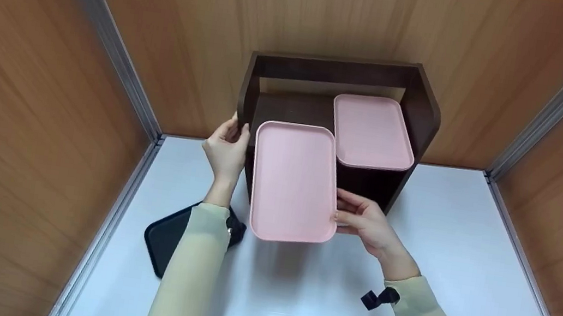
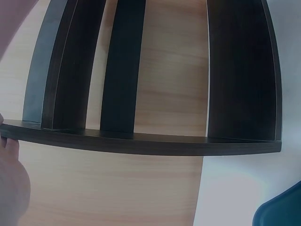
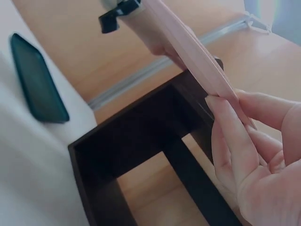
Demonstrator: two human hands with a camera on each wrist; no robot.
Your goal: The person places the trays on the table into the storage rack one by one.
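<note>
White table point(image 1: 467, 250) carries a dark brown wooden shelf rack point(image 1: 419, 117), standing against the rear wall. Left hand point(image 1: 226, 150) rests on the rack's left side panel, fingers curled round its edge. Pink rectangular plastic tray point(image 1: 293, 182) — half on the rack's top left, overhanging its front — is pinched at its right edge by the right hand point(image 1: 368, 224). A second pink tray point(image 1: 372, 131) lies on the rack's top right. Black flat tray point(image 1: 168, 238) lies on the table, front-left of the rack.
</note>
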